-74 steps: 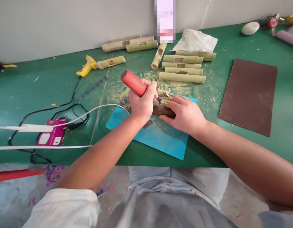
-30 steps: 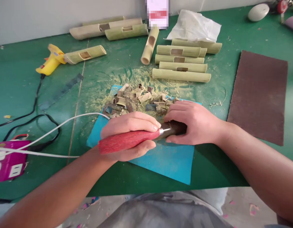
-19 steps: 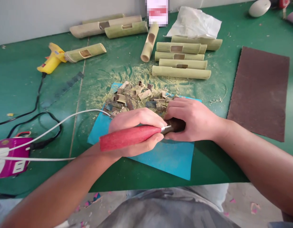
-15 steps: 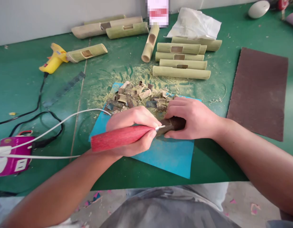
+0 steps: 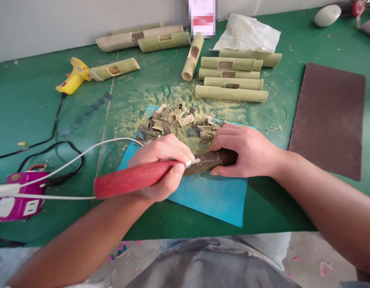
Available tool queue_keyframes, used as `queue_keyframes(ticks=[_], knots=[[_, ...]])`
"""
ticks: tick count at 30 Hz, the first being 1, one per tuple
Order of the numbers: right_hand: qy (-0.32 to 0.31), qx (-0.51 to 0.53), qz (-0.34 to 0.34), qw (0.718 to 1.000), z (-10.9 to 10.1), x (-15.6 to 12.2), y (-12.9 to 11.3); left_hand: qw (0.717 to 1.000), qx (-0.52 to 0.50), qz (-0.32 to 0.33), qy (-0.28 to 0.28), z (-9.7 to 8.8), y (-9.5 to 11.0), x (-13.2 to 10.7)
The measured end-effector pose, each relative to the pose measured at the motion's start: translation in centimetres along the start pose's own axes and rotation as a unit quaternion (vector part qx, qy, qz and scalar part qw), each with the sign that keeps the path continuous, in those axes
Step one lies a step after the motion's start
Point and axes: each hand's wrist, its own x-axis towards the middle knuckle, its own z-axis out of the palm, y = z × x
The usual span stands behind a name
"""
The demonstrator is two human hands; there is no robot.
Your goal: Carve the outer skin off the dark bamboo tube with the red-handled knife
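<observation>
My left hand (image 5: 165,154) is closed around a carving knife (image 5: 125,181) with a thick red handle. Its short, pale metal tip lies over a dark brown bamboo tube (image 5: 207,161), on or just above a scored line. From the right, my right hand (image 5: 247,150) grips that tube, thumb on the near side and fingers on the far side. The tube's left end is partly hidden behind my left hand. Beneath it is a blue sheet (image 5: 215,200), with a heap of curved bamboo offcuts (image 5: 173,122) at its far edge.
Light bamboo tubes with cut openings (image 5: 233,94) lie at the back, a crumpled white sheet (image 5: 247,34) on some. At left are a yellow glue gun (image 5: 72,80), a purple power box (image 5: 19,196) and white cables (image 5: 73,158). A brown mat (image 5: 329,120) lies right.
My left hand and the knife have shifted left along the bamboo tube, uncovering more of its surface. My right hand keeps its hold. The whole view has shifted slightly.
</observation>
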Motion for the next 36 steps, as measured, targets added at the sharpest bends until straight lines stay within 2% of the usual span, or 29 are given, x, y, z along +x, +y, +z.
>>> queue_keyframes(ticks=[3,5,8,11,15,29,36], knots=[[0.001,-0.002,0.002,1.000,-0.1,-0.1,-0.1,0.997,-0.026,-0.069,0.003,-0.3,0.3,0.2],[-0.002,0.000,0.002,1.000,-0.1,-0.1,-0.2,0.996,-0.024,-0.081,-0.029,-0.6,0.5,0.4],[-0.004,0.003,0.000,1.000,-0.1,-0.1,-0.2,0.994,0.008,-0.064,-0.091,-1.1,0.9,0.8],[-0.003,0.003,0.000,1.000,-0.1,0.0,-0.2,0.993,0.007,-0.040,-0.111,-1.5,1.1,0.9],[0.003,0.006,-0.003,1.000,0.1,0.0,-0.1,0.991,-0.013,-0.050,-0.127,-1.4,1.2,0.5],[0.011,0.007,-0.017,1.000,0.2,0.2,-0.1,0.991,0.013,-0.028,-0.133,-1.0,1.2,0.7],[0.006,0.004,-0.012,1.000,0.1,0.1,-0.1,0.988,0.064,0.008,-0.141,-0.8,1.5,1.0]])
